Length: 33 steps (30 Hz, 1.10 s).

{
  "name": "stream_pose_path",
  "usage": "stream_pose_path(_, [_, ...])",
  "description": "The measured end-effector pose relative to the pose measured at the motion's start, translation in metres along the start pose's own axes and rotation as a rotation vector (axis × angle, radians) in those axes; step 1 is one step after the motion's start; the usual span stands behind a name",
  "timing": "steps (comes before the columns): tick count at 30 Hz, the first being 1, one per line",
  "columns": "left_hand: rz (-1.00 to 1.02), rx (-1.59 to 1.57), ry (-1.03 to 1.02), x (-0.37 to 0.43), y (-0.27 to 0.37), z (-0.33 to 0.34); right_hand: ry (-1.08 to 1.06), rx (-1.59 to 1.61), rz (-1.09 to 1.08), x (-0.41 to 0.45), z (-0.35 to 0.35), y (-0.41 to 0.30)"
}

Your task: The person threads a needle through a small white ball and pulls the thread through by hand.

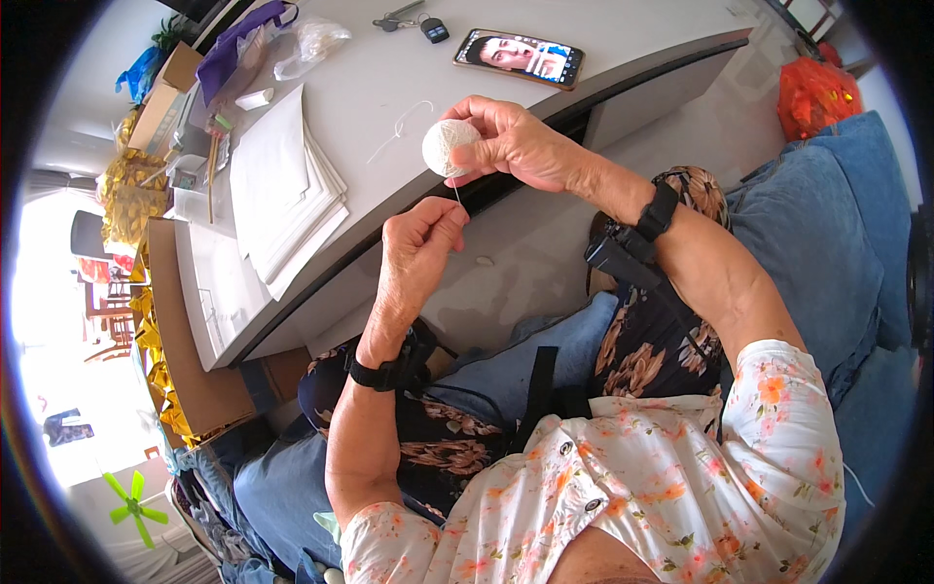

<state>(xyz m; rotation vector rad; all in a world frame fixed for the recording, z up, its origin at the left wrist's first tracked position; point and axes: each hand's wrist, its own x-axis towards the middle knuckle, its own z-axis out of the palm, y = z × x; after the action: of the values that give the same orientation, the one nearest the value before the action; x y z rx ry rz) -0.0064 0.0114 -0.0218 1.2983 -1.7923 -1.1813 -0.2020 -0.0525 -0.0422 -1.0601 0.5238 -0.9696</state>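
Note:
A small ball of white yarn (442, 148) is held up in the fingers of my right hand (514, 142), just over the front edge of the table. Below and left of it, my left hand (419, 244) pinches a short taut strand (457, 191) that runs down from the ball. A needle cannot be made out in the pinched fingertips. On the tabletop behind the ball lies a thin loose piece of white thread (398, 130), curled into a loop. Whether it joins the ball is unclear.
The pale table (379, 66) carries a stack of white paper (281, 197), a lit smartphone (518, 58), keys (408, 23) and a clear plastic bag (312, 47). A cardboard box (193, 328) with gold foil stands left. A red bag (817, 98) is at far right.

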Motion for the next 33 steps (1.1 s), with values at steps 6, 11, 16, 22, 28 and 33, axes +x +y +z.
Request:
stream_pose_path(6, [-0.015, -0.097, -0.012, -0.002, 0.007, -0.001, 0.022, -0.478, 0.004, 0.001, -0.001, 0.002])
stream_pose_path(11, [-0.051, -0.285, 0.003, 0.0, 0.01, -0.012, -0.08, -0.532, -0.033, 0.0, 0.004, 0.002])
stream_pose_path(16, [-0.04, -0.235, 0.065, 0.003, 0.007, -0.02, -0.18, -0.645, -0.019, -0.003, 0.004, 0.002])
stream_pose_path(22, [0.024, -0.01, 0.117, 0.006, 0.002, -0.021, -0.308, -0.532, 0.091, -0.005, 0.002, 0.0])
stream_pose_path(28, [0.115, 0.128, 0.165, 0.008, -0.005, -0.023, -0.3, -0.44, 0.158, -0.009, 0.004, -0.006])
stream_pose_path(33, [0.081, 0.105, 0.205, 0.011, -0.008, -0.024, -0.326, -0.329, 0.146, -0.011, 0.009, -0.012])
